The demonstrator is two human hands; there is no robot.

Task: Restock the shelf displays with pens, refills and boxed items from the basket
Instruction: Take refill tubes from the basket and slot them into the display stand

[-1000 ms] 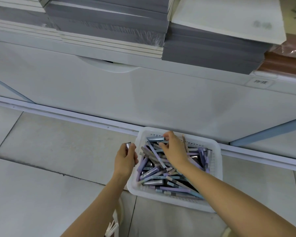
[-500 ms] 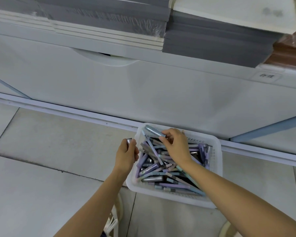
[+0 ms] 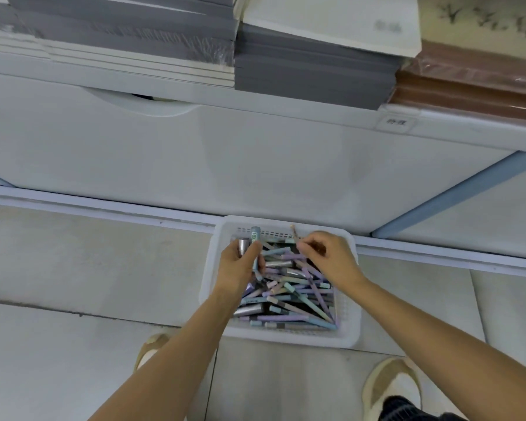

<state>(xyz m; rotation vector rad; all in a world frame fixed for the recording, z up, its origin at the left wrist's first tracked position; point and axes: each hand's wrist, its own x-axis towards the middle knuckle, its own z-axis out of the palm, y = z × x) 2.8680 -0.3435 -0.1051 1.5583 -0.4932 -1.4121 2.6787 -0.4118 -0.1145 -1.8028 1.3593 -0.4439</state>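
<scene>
While pens (image 3: pixel 289 294) fill the basket (image 3: pixel 286 340), left hand (image 3: pixel 236 268) grips two, right hand (image 3: pixel 331 262) pinches one

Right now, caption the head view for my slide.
Left hand grips pens; right hand pinches pink pen over basket.

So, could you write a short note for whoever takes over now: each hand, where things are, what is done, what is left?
Left hand: grips a bunch of pens upright, above the left side of the basket.
Right hand: pinches one thin pen near the far rim.
The basket is on the floor in front of the shelf unit, with many loose pens inside.
Done: some pens picked out.
Left: put them on the displays; most stock is not yet out.
</scene>
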